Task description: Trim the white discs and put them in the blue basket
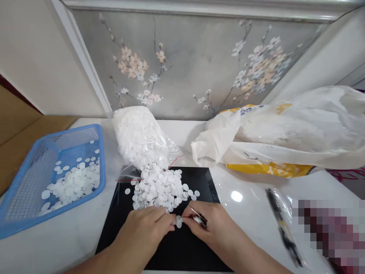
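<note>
My left hand (148,226) is closed in a pinch at the left edge of a small translucent disc (179,221), just above a black mat (182,247). My right hand (209,220) is closed too, its thumb and index fingertips meeting at the disc's right side. Tucked within the right hand's fingers is a slim dark-and-metal tool (202,219), whose exact kind I cannot make out. A heap of white round discs (159,188) lies on the mat just beyond both hands, spilling from the mouth of a clear plastic bag (137,133) full of them.
On the left stands a blue plastic basket (102,163) with more discs inside. A large white-and-yellow plastic bag (285,133) lies at the back right. A black pen-like item in clear wrapping (282,224) rests on the white tabletop (242,217). A floral panel (185,64) rises behind.
</note>
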Demonstrator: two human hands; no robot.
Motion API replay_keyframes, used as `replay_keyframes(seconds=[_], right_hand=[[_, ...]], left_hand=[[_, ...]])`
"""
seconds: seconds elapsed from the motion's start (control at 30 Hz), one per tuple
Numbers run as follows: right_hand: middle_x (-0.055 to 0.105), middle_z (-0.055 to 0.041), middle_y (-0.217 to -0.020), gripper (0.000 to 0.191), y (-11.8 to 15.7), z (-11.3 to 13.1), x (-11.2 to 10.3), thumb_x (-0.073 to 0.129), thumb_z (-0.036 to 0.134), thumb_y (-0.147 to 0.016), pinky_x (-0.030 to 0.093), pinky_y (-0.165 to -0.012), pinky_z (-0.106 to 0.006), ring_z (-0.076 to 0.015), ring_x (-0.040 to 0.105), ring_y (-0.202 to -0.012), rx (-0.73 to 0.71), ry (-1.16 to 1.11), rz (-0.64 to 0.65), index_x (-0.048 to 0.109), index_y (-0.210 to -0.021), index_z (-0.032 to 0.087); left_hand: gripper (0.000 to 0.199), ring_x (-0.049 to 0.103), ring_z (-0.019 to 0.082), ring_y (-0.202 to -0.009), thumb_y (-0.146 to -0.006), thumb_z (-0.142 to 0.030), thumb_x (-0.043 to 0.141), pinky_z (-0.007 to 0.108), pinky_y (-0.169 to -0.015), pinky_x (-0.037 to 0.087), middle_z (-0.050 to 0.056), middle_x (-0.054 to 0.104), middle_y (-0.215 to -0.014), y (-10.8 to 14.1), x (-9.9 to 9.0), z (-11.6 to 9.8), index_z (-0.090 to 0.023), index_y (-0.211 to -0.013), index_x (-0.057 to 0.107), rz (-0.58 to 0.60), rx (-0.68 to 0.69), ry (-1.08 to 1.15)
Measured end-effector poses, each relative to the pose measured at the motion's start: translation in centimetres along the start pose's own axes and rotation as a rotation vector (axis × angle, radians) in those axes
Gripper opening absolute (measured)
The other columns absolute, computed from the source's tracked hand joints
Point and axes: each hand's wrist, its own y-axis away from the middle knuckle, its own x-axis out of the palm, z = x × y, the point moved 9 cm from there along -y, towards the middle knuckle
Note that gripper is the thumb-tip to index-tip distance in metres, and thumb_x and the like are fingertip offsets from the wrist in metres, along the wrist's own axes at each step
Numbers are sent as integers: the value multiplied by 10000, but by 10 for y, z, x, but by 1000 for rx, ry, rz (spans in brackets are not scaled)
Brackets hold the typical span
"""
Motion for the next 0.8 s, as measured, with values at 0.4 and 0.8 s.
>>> replay_keyframes(seconds=[0.4, 0.8], right_hand=[[560, 59, -560, 241, 1, -17, 15, 609, 406, -749, 194, -320, -170, -26, 308, -337, 288, -675, 228, 512, -700, 190], [547, 63, -633, 143, -1, -10, 9, 558, 253, -828, 323, -435, -188, -82, 430, -480, 184, -454, 116, 438, -757, 223]], left_hand=[[333, 349, 88, -407, -899, -459, 509, 219, -449, 227, -75, 460, -430, 12, 19, 30, -216, -671, 499, 189, -648, 936], [214, 368, 31, -354, -813, -328, 556, 183, -383, 136, 17, 683, -612, 16, 29, 25, -202, -690, 433, 242, -848, 1395]])
